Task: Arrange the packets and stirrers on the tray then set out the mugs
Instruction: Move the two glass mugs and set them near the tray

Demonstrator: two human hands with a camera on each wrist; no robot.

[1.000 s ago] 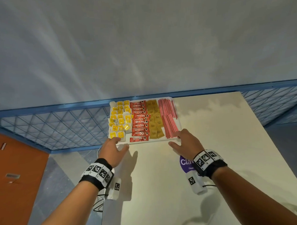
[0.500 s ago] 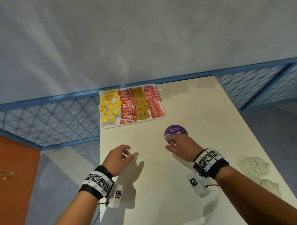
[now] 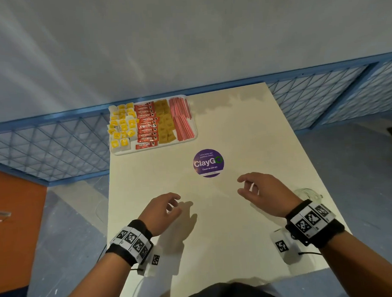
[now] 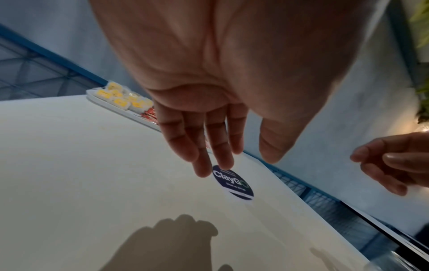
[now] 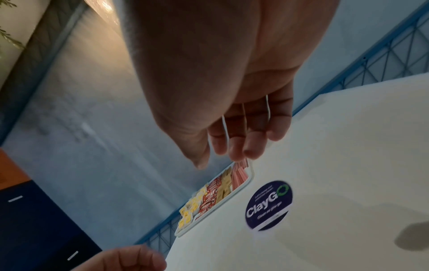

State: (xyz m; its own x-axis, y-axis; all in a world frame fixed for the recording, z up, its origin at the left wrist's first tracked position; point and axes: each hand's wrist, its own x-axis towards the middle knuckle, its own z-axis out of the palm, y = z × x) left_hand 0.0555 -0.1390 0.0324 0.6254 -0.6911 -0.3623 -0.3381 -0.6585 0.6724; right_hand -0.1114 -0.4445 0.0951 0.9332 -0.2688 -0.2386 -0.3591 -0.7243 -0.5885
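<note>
The white tray (image 3: 154, 149) lies at the table's far left corner. It holds rows of yellow packets (image 3: 122, 125), red Nescafe sachets (image 3: 147, 125), brown packets (image 3: 166, 125) and red stirrers (image 3: 181, 118). My left hand (image 3: 174, 204) hovers over the near middle of the table, fingers loosely curled and empty. My right hand (image 3: 245, 186) hovers to its right, also loosely curled and empty. A clear glass mug (image 3: 307, 194) shows at the table's right edge, partly hidden behind my right wrist. The wrist views show the left hand (image 4: 239, 160) and the right hand (image 5: 218, 161) holding nothing.
A round purple ClayGo sticker (image 3: 208, 162) is stuck on the white table (image 3: 245, 128) between the tray and my hands. A blue mesh railing (image 3: 44, 141) and a pale wall stand behind the table. An orange panel (image 3: 14, 223) stands at the lower left.
Both hands have let go of the tray's near edge and drawn back toward me. The tray stays at the far left corner.
</note>
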